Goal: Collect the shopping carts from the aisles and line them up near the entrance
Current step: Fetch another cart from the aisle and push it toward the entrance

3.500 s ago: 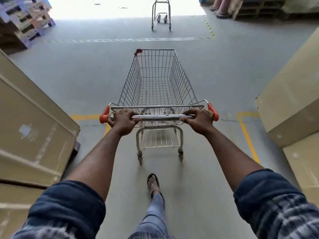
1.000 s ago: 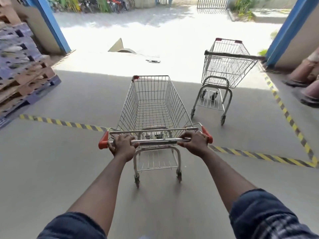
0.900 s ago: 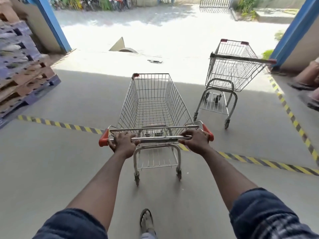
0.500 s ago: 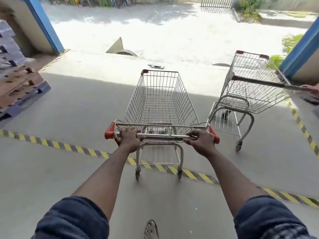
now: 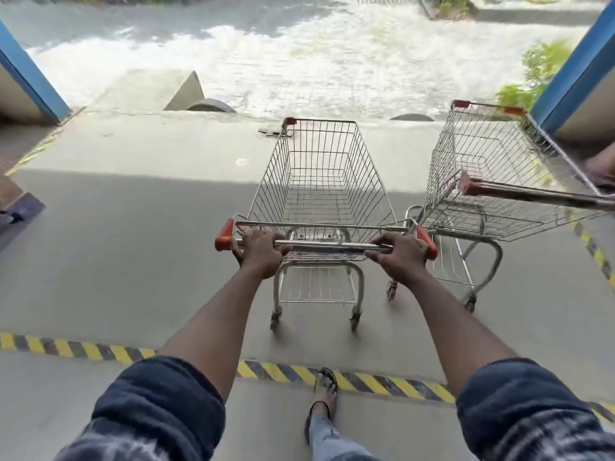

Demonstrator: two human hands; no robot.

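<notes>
Both my left hand (image 5: 261,253) and right hand (image 5: 398,258) wrapped tight on the handle (image 5: 327,243), I've rolled my cart (image 5: 319,181) past the striped line (image 5: 100,351), now alongside the parked cart (image 5: 482,181) by the entrance doorpost (image 5: 572,71), maybe touching, hard to tell.

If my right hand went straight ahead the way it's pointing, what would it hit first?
The right hand grips the handle of the cart. Straight on, it would likely meet that cart's rear wire panel first, not the parked cart beside it.
</notes>
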